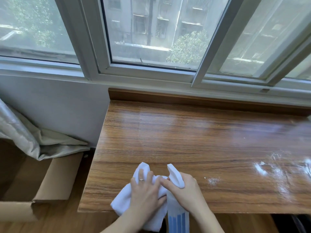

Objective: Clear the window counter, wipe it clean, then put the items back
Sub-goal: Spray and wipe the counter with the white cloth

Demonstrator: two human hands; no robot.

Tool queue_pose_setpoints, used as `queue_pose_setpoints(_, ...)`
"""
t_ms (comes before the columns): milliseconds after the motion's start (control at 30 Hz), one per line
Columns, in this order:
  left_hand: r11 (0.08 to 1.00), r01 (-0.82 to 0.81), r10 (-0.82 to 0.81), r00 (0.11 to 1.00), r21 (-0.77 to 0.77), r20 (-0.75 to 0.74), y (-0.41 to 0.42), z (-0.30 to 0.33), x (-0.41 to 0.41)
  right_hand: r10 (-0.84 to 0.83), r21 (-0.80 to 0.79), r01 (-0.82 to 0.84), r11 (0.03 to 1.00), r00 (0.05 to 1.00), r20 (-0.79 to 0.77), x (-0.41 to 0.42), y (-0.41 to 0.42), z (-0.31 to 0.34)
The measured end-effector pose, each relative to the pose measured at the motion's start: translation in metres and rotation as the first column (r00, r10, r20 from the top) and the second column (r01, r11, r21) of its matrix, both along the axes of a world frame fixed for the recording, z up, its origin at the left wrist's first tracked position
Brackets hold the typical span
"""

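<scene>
The wooden window counter runs below the window, bare except for white powder smeared at its right. At the near edge my left hand presses a white cloth, which hangs partly over the edge. My right hand grips the neck of a white spray bottle with blue stripes on its body. The bottle's nozzle points away from me, over the counter. My two hands touch each other above the cloth.
An open cardboard box stands on the floor to the left of the counter, with a grey crumpled sheet draped over it. Sliding window frames rise behind the counter's raised back strip.
</scene>
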State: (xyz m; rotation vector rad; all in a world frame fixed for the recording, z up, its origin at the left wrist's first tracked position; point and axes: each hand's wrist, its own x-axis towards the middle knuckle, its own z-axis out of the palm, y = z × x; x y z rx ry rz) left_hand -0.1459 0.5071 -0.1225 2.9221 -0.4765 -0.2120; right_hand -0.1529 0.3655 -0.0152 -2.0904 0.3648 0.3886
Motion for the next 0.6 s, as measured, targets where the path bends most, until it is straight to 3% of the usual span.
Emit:
queue_pose_setpoints(267,0.999,0.016,-0.016,1.000,-0.028,0.022,-0.007,-0.004,-0.003,0.033,-0.037,-0.033,0.999,0.999,0.014,0.011,-0.025,0.005)
queue_pose_setpoints(600,0.958,-0.286,0.284,0.958,0.026,0.039,0.041,0.000,0.011,0.214,-0.054,-0.212,0.976,0.977,0.023,0.033,-0.035,0.011)
